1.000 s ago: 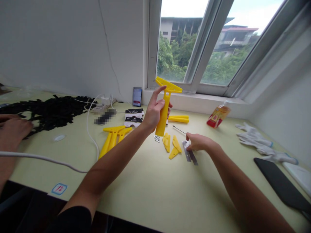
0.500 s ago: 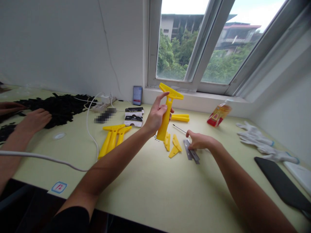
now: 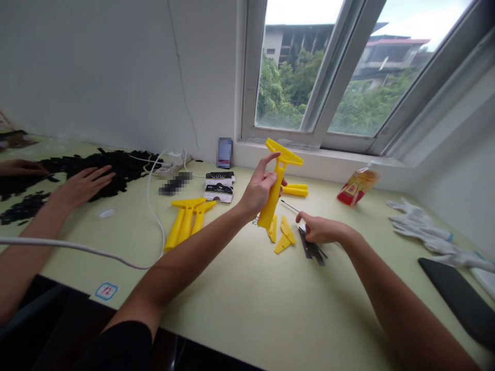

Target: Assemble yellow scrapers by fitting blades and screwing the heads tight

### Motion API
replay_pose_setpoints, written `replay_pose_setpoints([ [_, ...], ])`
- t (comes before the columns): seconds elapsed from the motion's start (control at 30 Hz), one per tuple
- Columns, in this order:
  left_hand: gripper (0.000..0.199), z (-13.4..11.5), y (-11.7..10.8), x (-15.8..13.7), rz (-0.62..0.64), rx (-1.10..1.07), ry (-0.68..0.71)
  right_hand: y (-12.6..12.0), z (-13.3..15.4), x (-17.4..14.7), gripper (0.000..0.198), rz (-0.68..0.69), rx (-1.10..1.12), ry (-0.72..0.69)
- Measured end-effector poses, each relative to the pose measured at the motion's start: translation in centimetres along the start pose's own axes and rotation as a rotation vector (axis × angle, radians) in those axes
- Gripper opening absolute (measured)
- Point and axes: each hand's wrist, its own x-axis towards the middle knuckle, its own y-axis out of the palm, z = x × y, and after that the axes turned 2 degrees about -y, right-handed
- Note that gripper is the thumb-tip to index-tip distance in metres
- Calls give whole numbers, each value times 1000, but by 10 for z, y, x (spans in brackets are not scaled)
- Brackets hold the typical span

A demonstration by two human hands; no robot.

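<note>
A yellow scraper handle stands tilted in my left hand, its wide head up and my fingers wrapped around the grip. My right hand is low over the table, fingertips closed on a metal blade among the flat grey metal blades. My palm hides part of these blades. Just left of them lie several small yellow plates with holes. A thin rod with a dark tip points out from behind my right hand. Small screws lie partly hidden behind the handle's lower end.
More yellow scraper handles lie left of my forearm, others behind my left hand. Small boxes, a phone, a bottle and white gloves stand around. A co-worker's hand rests on black strips. A white cable crosses the table.
The view has shifted slightly left. My left hand still holds the handle, and the blades under my right hand lie a little differently. The co-worker's hand has spread onto the black strips.
</note>
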Motion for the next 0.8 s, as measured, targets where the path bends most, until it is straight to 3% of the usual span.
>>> replay_pose_setpoints([
  [0.47, 67, 0, -4, -5, 49, 61, -18, -8, 2, -11, 48, -116, 11, -80],
  [0.67, 78, -2, -12, -9, 104, 132, -96, -28, -6, -31, 62, -320, 133, -182],
  [0.8, 86, 2, -17, -8, 154, 164, -159, -44, -3, -56, 76, -552, 354, -286],
])
